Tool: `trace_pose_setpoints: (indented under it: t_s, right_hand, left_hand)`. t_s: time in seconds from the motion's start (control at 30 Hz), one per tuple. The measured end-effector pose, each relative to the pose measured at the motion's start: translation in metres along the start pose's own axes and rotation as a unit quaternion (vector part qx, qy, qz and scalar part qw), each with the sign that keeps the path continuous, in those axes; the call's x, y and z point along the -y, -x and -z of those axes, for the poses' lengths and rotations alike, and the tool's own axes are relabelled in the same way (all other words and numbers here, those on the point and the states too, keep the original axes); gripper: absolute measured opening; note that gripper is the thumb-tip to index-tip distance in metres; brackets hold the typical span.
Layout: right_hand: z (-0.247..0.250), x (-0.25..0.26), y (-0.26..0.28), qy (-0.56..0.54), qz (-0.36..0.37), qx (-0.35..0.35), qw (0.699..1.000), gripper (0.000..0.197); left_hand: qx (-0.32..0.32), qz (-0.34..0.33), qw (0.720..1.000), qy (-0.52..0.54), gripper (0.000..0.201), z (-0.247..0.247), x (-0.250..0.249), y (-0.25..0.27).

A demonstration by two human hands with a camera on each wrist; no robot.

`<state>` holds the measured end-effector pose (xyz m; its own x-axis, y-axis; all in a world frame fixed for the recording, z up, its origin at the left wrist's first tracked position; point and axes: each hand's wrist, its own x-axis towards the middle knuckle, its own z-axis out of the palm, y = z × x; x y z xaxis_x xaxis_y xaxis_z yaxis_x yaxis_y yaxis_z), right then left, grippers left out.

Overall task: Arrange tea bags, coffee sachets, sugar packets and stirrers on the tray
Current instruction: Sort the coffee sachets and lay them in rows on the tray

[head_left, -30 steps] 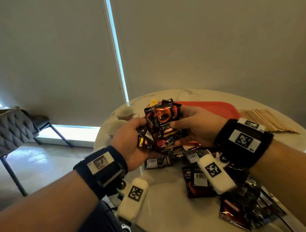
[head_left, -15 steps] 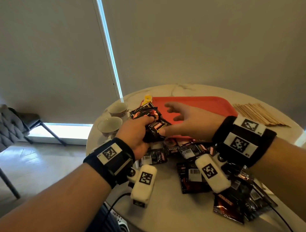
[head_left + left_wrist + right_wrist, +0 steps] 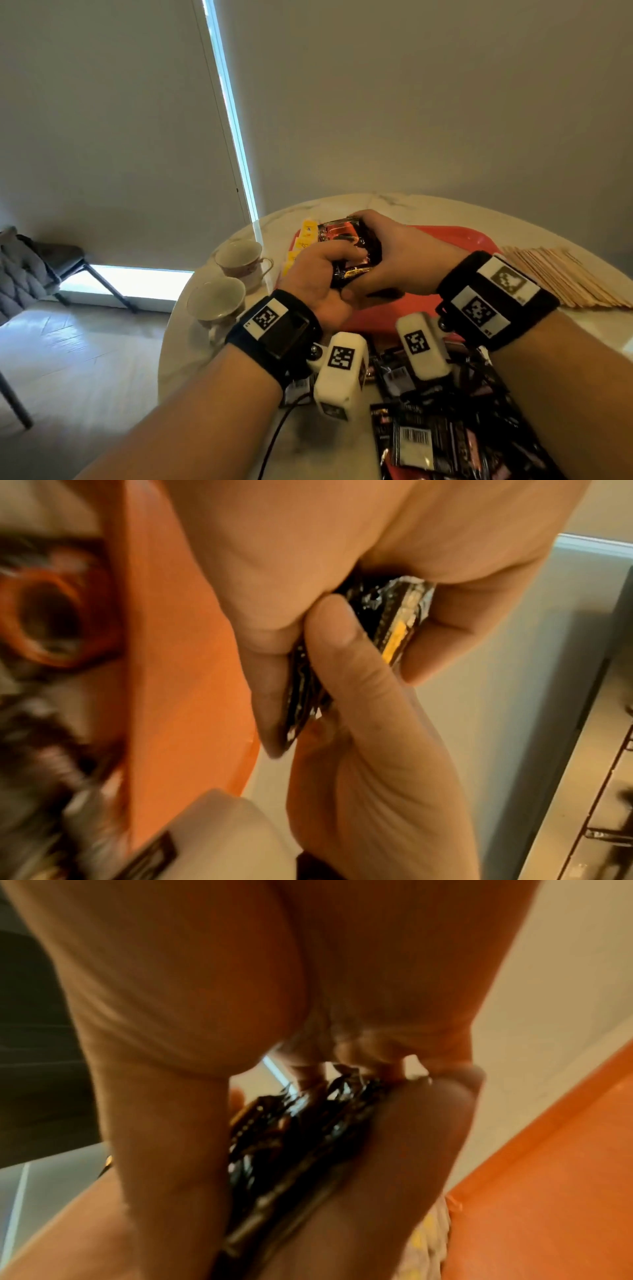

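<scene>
Both hands hold one stack of dark coffee sachets [image 3: 349,240] above the left part of the red tray [image 3: 459,238]. My left hand [image 3: 325,270] grips the stack's near edge, thumb on top [image 3: 342,653]. My right hand [image 3: 394,253] clasps its right side, fingers curled over the far edge. The stack shows edge-on in the wrist views [image 3: 394,620] [image 3: 291,1139]. Yellow packets [image 3: 303,240] lie along the tray's left side. More dark sachets [image 3: 438,435] are piled on the table near me. Wooden stirrers [image 3: 561,274] lie to the tray's right.
Two empty teacups [image 3: 239,260] [image 3: 215,303] stand at the left edge of the round marble table [image 3: 185,356]. A grey chair [image 3: 30,260] sits on the floor at left. A wall with blinds rises behind the table.
The right hand, open half a second ago, has closed on the sachet stack. Both hands have carried it away from me, over the tray's left part.
</scene>
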<state>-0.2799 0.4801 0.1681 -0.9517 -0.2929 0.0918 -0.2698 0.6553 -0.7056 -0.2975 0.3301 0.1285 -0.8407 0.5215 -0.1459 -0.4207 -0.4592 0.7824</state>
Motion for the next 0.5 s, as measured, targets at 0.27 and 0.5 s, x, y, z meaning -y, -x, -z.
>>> trace_pose_setpoints:
  t_s: [0.27, 0.5]
  right_hand:
    - [0.034, -0.028, -0.04, -0.062, 0.009, -0.027, 0.998, 0.117]
    - [0.03, -0.05, -0.054, -0.182, -0.012, -0.161, 0.97, 0.032]
  left_hand:
    - [-0.067, -0.058, 0.995, -0.046, 0.03, -0.006, -0.009, -0.053]
    - [-0.075, -0.139, 0.986, -0.056, 0.02, 0.005, -0.01, -0.066]
